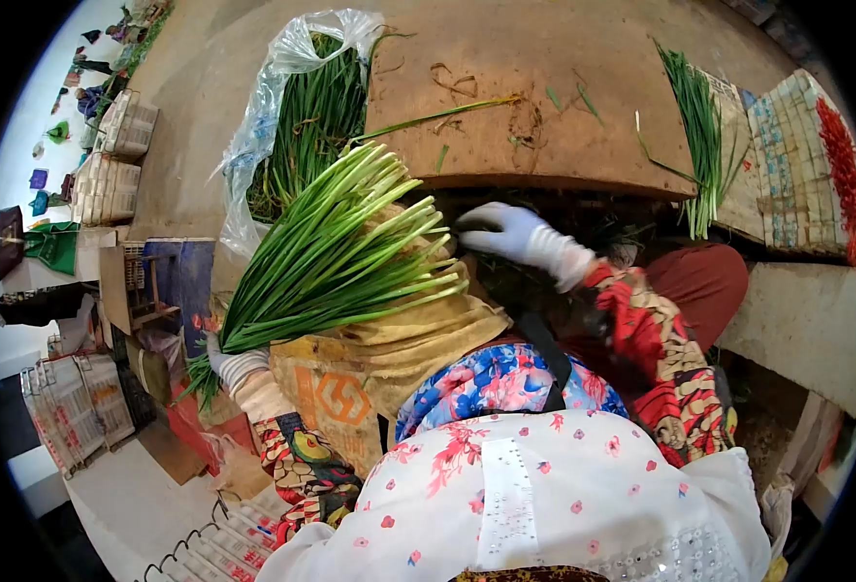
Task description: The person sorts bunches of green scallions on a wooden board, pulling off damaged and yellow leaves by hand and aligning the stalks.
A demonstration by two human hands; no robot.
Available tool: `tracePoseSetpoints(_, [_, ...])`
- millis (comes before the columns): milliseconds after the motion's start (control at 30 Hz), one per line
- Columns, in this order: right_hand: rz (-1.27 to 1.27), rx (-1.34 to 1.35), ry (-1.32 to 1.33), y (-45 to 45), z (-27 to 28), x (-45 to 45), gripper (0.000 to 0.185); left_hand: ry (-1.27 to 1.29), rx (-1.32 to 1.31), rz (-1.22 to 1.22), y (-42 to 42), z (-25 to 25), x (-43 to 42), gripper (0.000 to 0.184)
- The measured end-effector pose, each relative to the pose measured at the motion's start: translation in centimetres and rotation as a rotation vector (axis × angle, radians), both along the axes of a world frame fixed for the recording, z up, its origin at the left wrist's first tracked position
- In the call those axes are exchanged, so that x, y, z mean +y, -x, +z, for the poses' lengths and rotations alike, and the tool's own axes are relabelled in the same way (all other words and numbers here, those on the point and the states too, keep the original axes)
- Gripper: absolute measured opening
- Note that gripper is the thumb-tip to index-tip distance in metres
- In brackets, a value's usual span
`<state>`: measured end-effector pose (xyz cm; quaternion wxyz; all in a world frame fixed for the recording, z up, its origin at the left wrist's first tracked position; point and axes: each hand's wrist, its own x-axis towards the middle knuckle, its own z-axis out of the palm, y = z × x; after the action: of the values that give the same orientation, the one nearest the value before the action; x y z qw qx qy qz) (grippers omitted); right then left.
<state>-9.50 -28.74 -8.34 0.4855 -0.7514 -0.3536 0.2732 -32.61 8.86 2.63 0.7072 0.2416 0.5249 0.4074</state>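
A large bunch of garlic chives lies slantwise across my lap, pale cut ends fanned to the upper right and green tips to the lower left. My left hand, in a pale glove, is closed around the leafy end, its fingers partly hidden by the leaves. Just right of the pale ends is my right hand, also gloved, apart from the bunch. Its fingers stretch leftward and I see nothing held in them. Under the bunch, a tan sack cloth with an orange print covers my lap.
A brown wooden board with leaf scraps stands ahead. To its left, a clear plastic bag holds more chives. A smaller chive bundle rests at its right edge, near red ties on a taped box. Stacked crates stand left.
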Motion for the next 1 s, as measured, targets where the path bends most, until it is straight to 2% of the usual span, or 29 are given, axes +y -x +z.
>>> tracePoseSetpoints(33, [-0.026,0.114,-0.030,0.8,1.2,2.2,0.047,-0.003,-0.004,0.000,0.1,0.0,0.1,0.038])
tracePoseSetpoints(67, [-0.037,0.130,-0.105,1.7,0.0,4.5,0.048,0.012,-0.020,-0.033,0.3,-0.2,0.3,0.039])
tracePoseSetpoints(100, [-0.122,0.381,-0.246,3.3,0.3,6.1,0.052,0.027,-0.035,-0.064,0.6,-0.4,0.5,0.040])
tracePoseSetpoints(133, [-0.126,0.532,-0.247,4.0,1.2,6.9,0.051,0.023,-0.039,-0.058,0.7,-0.7,0.7,0.040])
tracePoseSetpoints(200, [-0.253,0.049,-0.043,5.3,1.9,7.7,0.045,-0.039,-0.025,-0.012,1.3,-1.1,1.0,0.041])
tracePoseSetpoints(233, [-0.318,-0.084,0.089,6.0,2.2,8.0,0.036,-0.077,0.008,0.020,1.1,-0.4,0.0,0.036])
tracePoseSetpoints(267, [-0.317,-0.086,0.089,5.9,2.3,8.2,0.036,-0.076,0.006,0.021,1.0,0.3,-0.6,0.036])
tracePoseSetpoints(367, [-0.379,-0.472,-0.008,5.6,2.3,8.2,0.022,-0.152,-0.116,-0.029,1.3,1.8,-2.4,0.021])
tracePoseSetpoints(400, [-0.373,-0.472,-0.004,5.8,2.3,7.8,0.022,-0.146,-0.115,-0.024,1.8,1.4,-2.4,0.021])
tracePoseSetpoints(467, [-0.291,-0.675,0.078,6.3,3.4,6.7,0.016,-0.228,-0.283,-0.021,2.6,0.6,-2.0,0.018])
tracePoseSetpoints(500, [-0.284,-0.784,-0.075,6.6,4.8,6.1,0.013,-0.235,-0.209,0.022,1.9,1.0,-2.5,0.016])
tracePoseSetpoints(533, [-0.281,-0.787,-0.077,7.2,5.4,6.1,0.013,-0.235,-0.211,0.025,1.8,1.0,-2.7,0.016])
tracePoseSetpoints(600, [-0.070,-0.782,-0.086,8.8,6.7,6.5,0.012,-0.243,-0.205,0.016,1.4,0.9,-3.1,0.019])
tracePoseSetpoints(633, [-0.057,-0.687,-0.185,9.2,8.0,6.7,0.014,-0.240,-0.207,0.007,0.7,1.5,-4.1,0.019])
tracePoseSetpoints(667, [0.020,-0.323,-0.242,9.6,9.4,7.1,0.013,-0.229,-0.180,-0.011,-0.4,2.9,-5.5,0.022])
tracePoseSetpoints(733, [0.350,0.693,-0.515,10.1,12.5,7.0,0.013,-0.230,-0.157,-0.029,-1.3,3.8,-6.6,0.025])
tracePoseSetpoints(800, [0.671,0.758,-0.676,9.0,16.1,5.2,0.010,-0.212,-0.108,0.066,-1.7,4.0,-6.5,0.024])
tracePoseSetpoints(833, [0.739,0.554,-0.824,8.0,16.9,4.7,0.011,-0.230,-0.135,0.052,-1.3,3.5,-5.6,0.023])
tracePoseSetpoints(867, [0.751,0.536,-0.854,7.0,16.7,3.5,0.012,-0.233,-0.136,0.059,-0.8,3.0,-5.1,0.023])
tracePoseSetpoints(933, [0.627,0.452,-0.720,4.4,15.0,1.2,0.014,-0.261,-0.151,0.040,-1.4,3.4,-5.2,0.022])
tracePoseSetpoints(1000, [0.367,0.585,-0.250,2.5,9.3,-2.0,0.020,-0.225,-0.199,0.047,-1.5,3.6,-5.6,0.021])
